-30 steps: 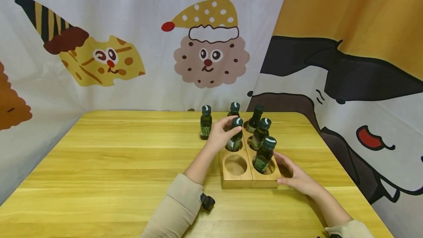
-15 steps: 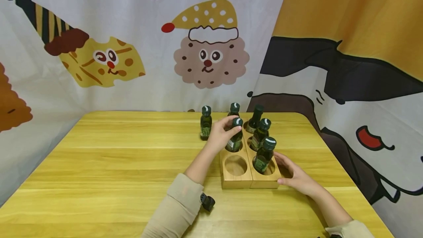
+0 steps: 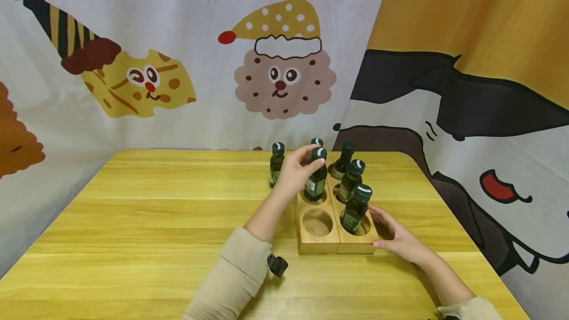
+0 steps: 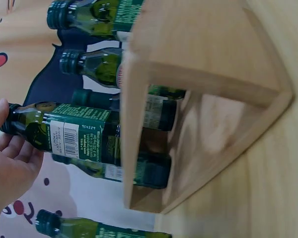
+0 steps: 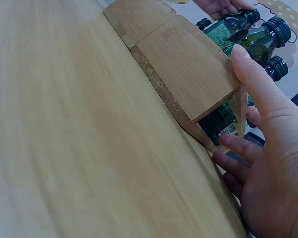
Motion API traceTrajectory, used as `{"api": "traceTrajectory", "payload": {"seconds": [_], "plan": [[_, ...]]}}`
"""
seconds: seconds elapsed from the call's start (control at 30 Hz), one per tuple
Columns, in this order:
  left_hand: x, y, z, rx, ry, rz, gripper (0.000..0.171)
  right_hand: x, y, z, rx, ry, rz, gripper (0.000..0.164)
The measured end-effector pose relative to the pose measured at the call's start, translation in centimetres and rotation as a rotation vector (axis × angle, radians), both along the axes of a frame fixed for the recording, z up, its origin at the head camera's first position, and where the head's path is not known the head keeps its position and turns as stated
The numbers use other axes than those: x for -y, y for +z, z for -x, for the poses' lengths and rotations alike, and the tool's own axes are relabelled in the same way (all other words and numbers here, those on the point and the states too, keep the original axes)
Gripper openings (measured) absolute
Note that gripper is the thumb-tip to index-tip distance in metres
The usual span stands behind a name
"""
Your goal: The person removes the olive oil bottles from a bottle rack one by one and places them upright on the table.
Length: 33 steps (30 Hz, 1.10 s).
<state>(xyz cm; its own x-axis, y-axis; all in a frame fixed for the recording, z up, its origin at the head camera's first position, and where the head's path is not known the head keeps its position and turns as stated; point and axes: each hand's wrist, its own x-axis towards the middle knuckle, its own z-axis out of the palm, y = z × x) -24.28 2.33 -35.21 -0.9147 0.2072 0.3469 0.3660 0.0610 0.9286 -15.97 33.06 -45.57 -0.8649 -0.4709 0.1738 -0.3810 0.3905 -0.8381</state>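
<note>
In the head view, my left hand [image 3: 293, 172] pinches the dark green cap of a small oil bottle [image 3: 315, 184], its base in the middle hole of the rack's left row. The left wrist view shows that bottle's barcode label [image 4: 64, 139]. The wooden bottle rack [image 3: 317, 247] is two blocks side by side. My right hand [image 3: 402, 241] rests against its right side, thumb at the front corner, fingers loosely spread. Bottles stand in the right row: a near one [image 3: 354, 214], a middle one [image 3: 350, 184] and a far one [image 3: 344, 159]. The front-left hole [image 3: 317, 222] is bare.
Another bottle [image 3: 276, 164] stands on the table left of the rack, partly behind my left hand. One more bottle cap [image 3: 317, 142] shows behind that hand. The wooden table [image 3: 155, 221] extends widely to the left. A printed curtain [image 3: 178, 28] hangs behind.
My left hand has moved slightly upward, raising the pinched bottle a little in its hole. My right hand and the rack have stayed put.
</note>
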Motion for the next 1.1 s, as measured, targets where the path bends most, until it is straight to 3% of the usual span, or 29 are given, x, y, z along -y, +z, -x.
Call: {"api": "traceTrajectory", "payload": {"seconds": [0.47,1.1], "plan": [[2.2,2.4,-0.6,-0.059,0.024,-0.057,0.035,-0.1,0.1,-0.1,0.011,-0.021,-0.022,0.081],[8.0,2.4,-1.0,-0.061,0.102,-0.012,0.032,-0.1,-0.1,0.0,-0.005,0.002,-0.006,0.081]]}}
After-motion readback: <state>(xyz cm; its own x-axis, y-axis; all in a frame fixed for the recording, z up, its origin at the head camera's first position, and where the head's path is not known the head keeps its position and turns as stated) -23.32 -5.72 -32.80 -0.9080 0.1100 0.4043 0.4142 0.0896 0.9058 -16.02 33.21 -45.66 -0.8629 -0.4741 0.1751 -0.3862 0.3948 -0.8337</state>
